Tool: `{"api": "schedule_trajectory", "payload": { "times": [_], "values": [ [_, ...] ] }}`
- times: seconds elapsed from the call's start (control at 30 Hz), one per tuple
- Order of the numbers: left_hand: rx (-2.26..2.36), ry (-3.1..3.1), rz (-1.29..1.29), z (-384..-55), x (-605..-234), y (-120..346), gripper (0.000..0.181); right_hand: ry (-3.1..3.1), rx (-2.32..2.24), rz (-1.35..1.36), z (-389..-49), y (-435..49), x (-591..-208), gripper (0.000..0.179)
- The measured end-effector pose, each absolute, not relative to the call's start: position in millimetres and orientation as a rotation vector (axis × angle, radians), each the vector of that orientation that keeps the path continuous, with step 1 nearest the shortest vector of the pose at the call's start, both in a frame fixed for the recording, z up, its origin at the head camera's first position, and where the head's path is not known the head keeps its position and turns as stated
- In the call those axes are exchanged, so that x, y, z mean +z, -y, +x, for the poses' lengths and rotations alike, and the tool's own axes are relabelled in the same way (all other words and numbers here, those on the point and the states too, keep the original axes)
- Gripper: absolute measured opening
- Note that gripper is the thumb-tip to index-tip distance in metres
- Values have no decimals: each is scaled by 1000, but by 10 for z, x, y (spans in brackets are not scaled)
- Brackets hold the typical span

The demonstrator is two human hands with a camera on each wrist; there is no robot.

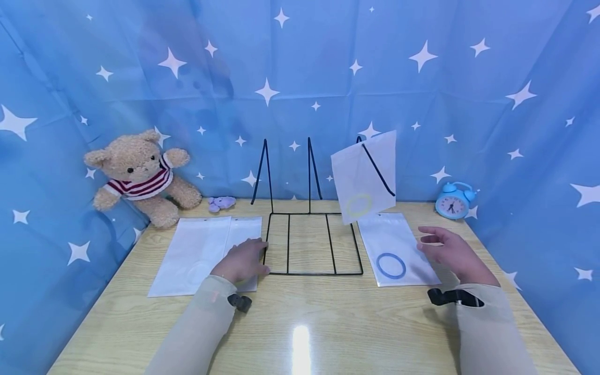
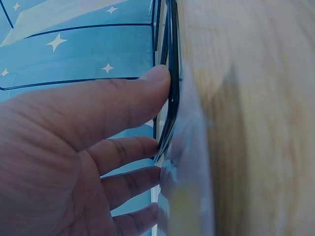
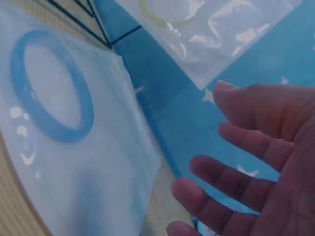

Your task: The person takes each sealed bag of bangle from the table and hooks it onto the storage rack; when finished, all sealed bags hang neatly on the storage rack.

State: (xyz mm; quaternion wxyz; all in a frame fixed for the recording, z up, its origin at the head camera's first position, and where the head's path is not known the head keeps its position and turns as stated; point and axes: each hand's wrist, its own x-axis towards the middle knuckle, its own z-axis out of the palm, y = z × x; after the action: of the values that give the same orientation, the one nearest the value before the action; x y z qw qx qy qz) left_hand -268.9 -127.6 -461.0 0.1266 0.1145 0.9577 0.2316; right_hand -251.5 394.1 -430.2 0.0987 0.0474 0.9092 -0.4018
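Note:
A black wire rack [image 1: 309,273] stands mid-table with three upright hooks along its back. My left hand [image 1: 244,259] is at the rack's left side, thumb and fingertips touching the wire frame [image 2: 173,73] with the fingers nearly straight. On the right hook hangs a clear bag [image 1: 363,174] holding a yellow ring [image 1: 359,205], tilted. My right hand [image 1: 452,253] is held with spread, relaxed fingers and nothing in it. It is beside a flat bag [image 1: 398,234] with a blue ring [image 1: 391,265] inside.
Two more clear bags [image 1: 189,245] lie overlapping at the left, one partly under my left hand. A teddy bear [image 1: 142,172] sits at the back left, near a small purple toy [image 1: 221,203]. A blue alarm clock [image 1: 454,200] stands back right, before a starry curtain [image 1: 319,52].

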Motion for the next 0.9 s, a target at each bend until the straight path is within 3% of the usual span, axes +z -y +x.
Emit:
{"api": "schedule_trajectory", "payload": {
  "times": [0.27, 0.9],
  "values": [
    [669, -2790, 338, -2695, -4611, 1278, 74, -2674, -1059, 116, -2532, -4070, -4391, 75],
    [667, -2795, 340, -2708, -4629, 1280, 74, -2690, -812, 131, -2512, -3984, -4405, 76]
  ]
}}
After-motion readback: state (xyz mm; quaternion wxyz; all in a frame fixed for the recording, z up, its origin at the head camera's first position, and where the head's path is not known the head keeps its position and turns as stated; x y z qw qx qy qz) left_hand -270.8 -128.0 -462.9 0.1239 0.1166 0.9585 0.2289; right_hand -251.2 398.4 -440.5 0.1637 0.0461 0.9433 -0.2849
